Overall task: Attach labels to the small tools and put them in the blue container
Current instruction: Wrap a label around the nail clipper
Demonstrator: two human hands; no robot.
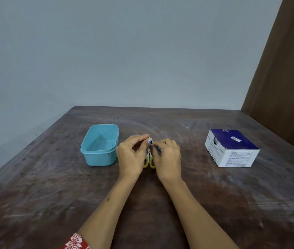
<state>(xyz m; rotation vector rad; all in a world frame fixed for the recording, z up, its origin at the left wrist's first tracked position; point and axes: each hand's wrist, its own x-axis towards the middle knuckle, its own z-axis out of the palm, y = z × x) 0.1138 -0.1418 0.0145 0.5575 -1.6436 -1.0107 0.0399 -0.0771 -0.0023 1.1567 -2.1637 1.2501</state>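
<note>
A light blue container [99, 146] stands open on the wooden table [53, 186], left of my hands, with nothing visible inside it. My left hand [132, 155] and my right hand [167, 157] meet over the middle of the table. Between their fingertips they pinch a small white and blue piece [150, 141], likely a label. A thin blue item [159, 149] pokes out of my right hand's fingers. Small scissors with yellow-green handles [149, 161] lie on the table under and between the hands, their blades partly hidden.
A white and dark blue cardboard box [232, 150] sits at the right of the table. A brown panel [286, 78] rises along the right edge. A pale grey wall stands behind the far edge.
</note>
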